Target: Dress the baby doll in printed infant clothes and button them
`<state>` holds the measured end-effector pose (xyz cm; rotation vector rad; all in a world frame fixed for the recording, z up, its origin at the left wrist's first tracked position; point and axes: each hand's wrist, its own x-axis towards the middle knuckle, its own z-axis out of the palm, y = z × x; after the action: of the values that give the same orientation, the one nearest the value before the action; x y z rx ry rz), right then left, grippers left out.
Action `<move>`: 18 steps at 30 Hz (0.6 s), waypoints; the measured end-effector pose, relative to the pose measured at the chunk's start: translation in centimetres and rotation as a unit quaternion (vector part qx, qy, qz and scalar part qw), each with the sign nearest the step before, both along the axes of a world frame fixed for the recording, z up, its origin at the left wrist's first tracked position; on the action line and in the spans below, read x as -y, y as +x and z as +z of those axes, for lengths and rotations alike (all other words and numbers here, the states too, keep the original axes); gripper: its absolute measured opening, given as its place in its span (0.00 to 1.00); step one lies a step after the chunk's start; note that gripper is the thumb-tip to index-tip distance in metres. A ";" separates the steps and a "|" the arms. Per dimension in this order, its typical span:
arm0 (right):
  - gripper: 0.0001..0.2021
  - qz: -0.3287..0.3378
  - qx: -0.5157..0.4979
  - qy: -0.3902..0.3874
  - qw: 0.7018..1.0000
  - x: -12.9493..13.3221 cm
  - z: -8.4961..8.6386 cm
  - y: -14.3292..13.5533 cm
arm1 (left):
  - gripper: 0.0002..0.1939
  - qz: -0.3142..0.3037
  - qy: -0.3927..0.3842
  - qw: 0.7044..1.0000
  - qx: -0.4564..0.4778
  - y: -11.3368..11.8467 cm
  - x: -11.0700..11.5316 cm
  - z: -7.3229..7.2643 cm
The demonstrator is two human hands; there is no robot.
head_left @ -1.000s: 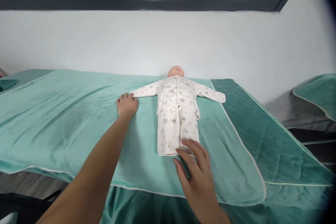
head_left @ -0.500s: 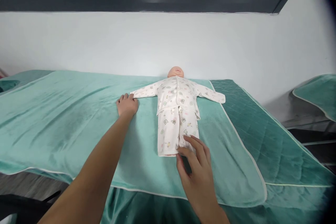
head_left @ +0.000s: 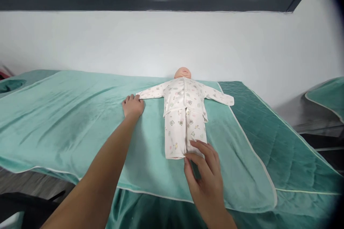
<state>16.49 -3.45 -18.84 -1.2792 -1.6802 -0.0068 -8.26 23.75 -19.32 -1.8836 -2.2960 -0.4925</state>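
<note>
A baby doll (head_left: 182, 72) lies on its back on a light green blanket (head_left: 145, 132), dressed in a white printed jacket (head_left: 184, 96) and matching trousers (head_left: 176, 132). Both sleeves stretch out sideways. My left hand (head_left: 133, 106) rests on the blanket at the cuff of the left-side sleeve, its fingers curled at the cuff's end. With thumb and index finger, my right hand (head_left: 206, 175) pinches the trouser hem between the two legs, while its other fingers arch over the right-side leg. The doll's hands and feet are not visible.
Beneath the blanket is a darker green quilted cover (head_left: 263, 125). Behind the bed stands a white wall (head_left: 150, 43) below a dark window frame (head_left: 199, 1). Another green cover (head_left: 328, 96) shows at the far right, and a black object (head_left: 24, 207) at the lower left.
The whole view has shifted slightly, so the doll and both hands appear a little further right. Both hands keep the same places on the clothes.
</note>
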 end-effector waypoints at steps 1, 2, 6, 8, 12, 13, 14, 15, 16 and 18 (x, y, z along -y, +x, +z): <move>0.10 0.000 0.004 -0.003 1.000 0.0 0.0 0.0 | 0.26 0.001 -0.001 1.000 0.000 0.0 0.0 0.0; 0.10 0.000 0.008 -0.008 1.000 -0.1 -0.1 -0.1 | 0.26 0.002 -0.001 1.000 -0.001 0.0 0.0 0.0; 0.10 0.000 0.013 -0.028 1.000 -0.1 -0.3 -0.2 | 0.25 0.000 0.010 1.000 -0.001 0.0 0.0 0.0; 0.12 0.003 0.015 -0.036 0.999 -0.2 -0.4 -0.3 | 0.25 -0.002 0.008 1.000 0.005 0.0 0.0 0.0; 0.10 0.015 0.025 -0.047 0.998 -0.3 -0.2 -0.3 | 0.25 -0.007 0.017 1.000 0.008 0.0 -0.1 -0.2; 0.10 0.020 0.029 -0.049 0.998 -0.4 -0.1 -0.2 | 0.25 -0.008 0.019 1.000 0.007 -0.1 -0.1 -0.2; 0.09 0.025 0.032 -0.052 0.998 -0.4 0.0 -0.2 | 0.25 -0.008 0.019 1.000 0.005 -0.1 -0.1 -0.2; 0.08 0.032 0.034 -0.055 0.997 -0.5 0.1 -0.1 | 0.25 -0.007 0.019 1.000 0.003 -0.1 -0.1 -0.2; 0.08 0.037 0.034 -0.057 0.997 -0.5 0.2 -0.1 | 0.25 -0.004 0.017 1.000 0.002 -0.1 -0.1 -0.2; 0.08 0.044 0.030 -0.059 0.997 -0.6 0.3 0.0 | 0.25 0.001 0.013 1.000 0.002 0.0 0.0 -0.1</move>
<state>16.44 -2.89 -18.52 -1.3019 -1.8106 0.1079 -8.27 23.80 -19.46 -1.8705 -2.2832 -0.5233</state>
